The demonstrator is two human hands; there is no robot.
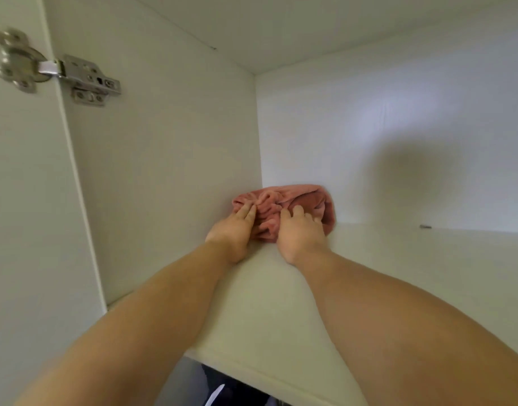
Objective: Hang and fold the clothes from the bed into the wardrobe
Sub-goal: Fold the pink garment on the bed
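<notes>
A folded pink garment (296, 197) lies in the back left corner of a white wardrobe shelf (398, 273). Both my arms reach into the compartment. My left hand (237, 227) presses against the garment's left front with straight fingers. My right hand (299, 232) rests on its front right, fingers spread over the cloth. The near part of the garment is hidden behind both hands.
The white side wall (164, 171) stands close on the left, with a metal door hinge (76, 74) near the front. A small dark fleck (425, 226) lies on the shelf at the back right. Dark clothing (222, 391) shows below the shelf's front edge.
</notes>
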